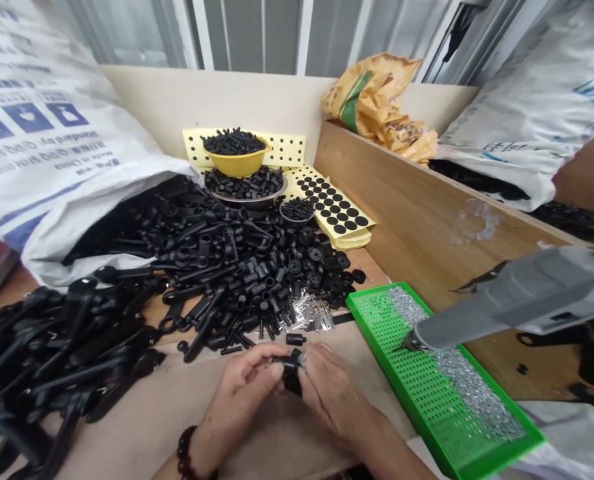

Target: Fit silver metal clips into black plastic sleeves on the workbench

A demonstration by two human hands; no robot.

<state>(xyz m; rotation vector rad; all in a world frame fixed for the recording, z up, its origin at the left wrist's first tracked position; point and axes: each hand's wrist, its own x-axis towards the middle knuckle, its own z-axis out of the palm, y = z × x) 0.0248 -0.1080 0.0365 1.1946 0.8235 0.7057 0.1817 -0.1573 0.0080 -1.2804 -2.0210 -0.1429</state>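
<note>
My left hand (241,393) and my right hand (331,393) meet low in the view, both pinching a small black plastic part (291,377). A bit of silver metal (303,361) shows at its top edge, partly covered by my right fingers. Just beyond my fingertips, a heap of black plastic parts (237,267) spreads across the bench, with loose silver metal clips (307,313) at its near edge. A grey electric screwdriver (517,300) hangs to the right of my right hand, its bit tip over a green perforated tray (427,380) of small silver screws.
A yellow bowl (235,163) and metal dish (244,190) hold black pieces on a yellow sheet of black round pads (334,210). A white woven sack (41,133) spills parts. Long black handles (61,360) lie at left, beside a wooden board (427,200).
</note>
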